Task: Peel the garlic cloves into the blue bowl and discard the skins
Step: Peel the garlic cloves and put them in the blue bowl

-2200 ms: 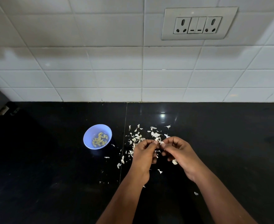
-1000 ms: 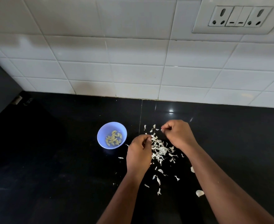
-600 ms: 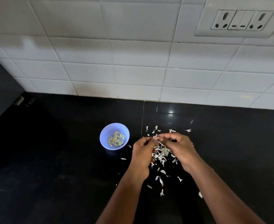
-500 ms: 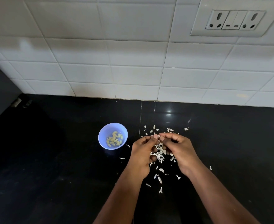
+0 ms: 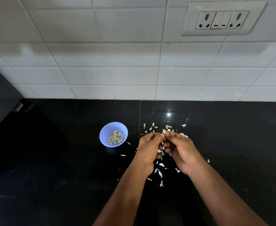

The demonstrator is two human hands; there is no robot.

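1. Nearest the camera: two bare forearms come up from the bottom edge over the black countertop (image 5: 52, 160). Loose skins (image 5: 160, 174) lie scattered on it between the wrists, not collected.
2. Left hand (image 5: 147, 150): fingers curled, tips pinching a small pale garlic clove (image 5: 164, 132) from the left.
3. Right hand (image 5: 181, 148): also curled, fingertips pinching the same clove from the right. Both hands meet at that one point, above the skin litter. Whether any skin is already off this clove is too small to tell.
4. Judged step: peeling one clove, mid-action. It is held in the hands, not in the bowl.
5. Further back and to the left of the hands: blue bowl (image 5: 103, 133), upright, just beside the left hand but apart from it. It holds a small heap of yellowish peeled cloves (image 5: 114, 138), so a good share of the peeling looks done.
6. Beyond the hands: more skins spread toward the wall side of the counter. No unpeeled stock can be made out among them; how many cloves remain cannot be told.
7. Left to do, as judged: finish this clove, drop it in the bowl, then gather and discard all skins. Discard step not started; no bin in view.
8. Farthest: white tiled wall (image 5: 117, 62) with a socket plate (image 5: 222, 19) at upper right.
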